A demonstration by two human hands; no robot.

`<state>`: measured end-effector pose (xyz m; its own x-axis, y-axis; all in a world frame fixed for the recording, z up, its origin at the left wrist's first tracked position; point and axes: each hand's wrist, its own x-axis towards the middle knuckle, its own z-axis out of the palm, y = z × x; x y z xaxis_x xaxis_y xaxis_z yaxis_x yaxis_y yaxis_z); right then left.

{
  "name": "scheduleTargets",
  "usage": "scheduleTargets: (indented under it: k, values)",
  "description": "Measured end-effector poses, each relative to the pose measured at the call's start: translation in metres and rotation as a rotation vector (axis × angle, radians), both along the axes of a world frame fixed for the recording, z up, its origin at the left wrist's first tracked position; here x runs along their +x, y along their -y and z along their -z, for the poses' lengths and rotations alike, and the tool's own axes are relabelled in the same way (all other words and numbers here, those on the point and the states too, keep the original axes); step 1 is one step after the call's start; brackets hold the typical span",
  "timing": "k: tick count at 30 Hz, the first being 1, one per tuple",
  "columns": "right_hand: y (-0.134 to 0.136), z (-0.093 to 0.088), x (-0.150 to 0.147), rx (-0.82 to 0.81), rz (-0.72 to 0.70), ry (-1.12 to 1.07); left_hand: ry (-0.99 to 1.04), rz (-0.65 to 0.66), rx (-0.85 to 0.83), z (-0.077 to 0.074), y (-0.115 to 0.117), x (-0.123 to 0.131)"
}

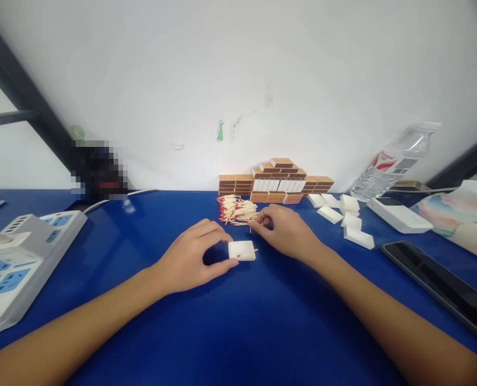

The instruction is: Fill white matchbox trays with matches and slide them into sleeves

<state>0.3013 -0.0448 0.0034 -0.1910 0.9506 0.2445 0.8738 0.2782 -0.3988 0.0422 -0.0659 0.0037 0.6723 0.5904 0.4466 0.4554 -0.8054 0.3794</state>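
My left hand (196,254) has its thumb and index finger at the left corners of a small white matchbox tray (242,250), holding it on the table. A match with a red head lies at this tray, and a short stick end shows past its right side. Beyond it is a loose pile of red-headed matches (236,210). My right hand (282,228) is at the pile's right edge, its thumb and index finger pinched on a match (250,229).
Stacked matchboxes (278,185) stand against the wall behind the pile. To the right are several white trays (358,237), a tilted water bottle (395,163), a white device (399,214), a phone (443,287) and a tissue pack (459,214). A power strip (29,289) lies left.
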Motion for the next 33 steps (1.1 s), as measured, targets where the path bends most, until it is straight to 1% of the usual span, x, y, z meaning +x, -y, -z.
scheduleTargets:
  k: [2, 5, 9, 12, 14, 17, 20, 22, 25, 28, 33]
  values:
    - [0.0, 0.002, -0.006, -0.001, 0.029, 0.026, -0.027, -0.006, 0.0, 0.0, -0.001, 0.0]
    - [0.0, 0.003, -0.011, -0.042, 0.036, 0.076, -0.065, 0.001, -0.024, 0.002, -0.004, -0.002]
    - [0.002, 0.001, -0.003, -0.109, 0.037, 0.108, -0.076, -0.007, -0.037, 0.003, -0.006, -0.003]
    - [0.007, -0.006, 0.006, -0.134, 0.026, 0.118, -0.069, -0.013, -0.035, 0.003, -0.006, -0.002]
    - [0.011, -0.012, 0.007, -0.104, -0.012, 0.071, -0.07, -0.015, -0.041, 0.003, -0.006, -0.002]
    - [0.021, -0.018, -0.003, -0.069, -0.163, -0.033, -0.077, -0.032, -0.048, 0.003, -0.007, -0.003]
    - [0.029, -0.017, -0.016, -0.107, -0.316, 0.005, -0.08, -0.028, -0.049, 0.003, -0.007, -0.004]
    - [0.032, -0.017, -0.02, -0.11, -0.369, 0.053, -0.08, -0.024, -0.044, 0.003, -0.007, -0.004]
    - [0.031, -0.018, -0.018, -0.094, -0.381, 0.048, -0.081, -0.03, -0.04, 0.004, -0.007, -0.003]
    - [0.03, -0.021, -0.012, -0.129, -0.387, 0.032, -0.085, -0.023, -0.048, 0.004, -0.007, -0.003]
    - [0.034, -0.017, -0.013, -0.172, -0.395, 0.048, -0.082, -0.015, -0.037, 0.003, -0.007, -0.003]
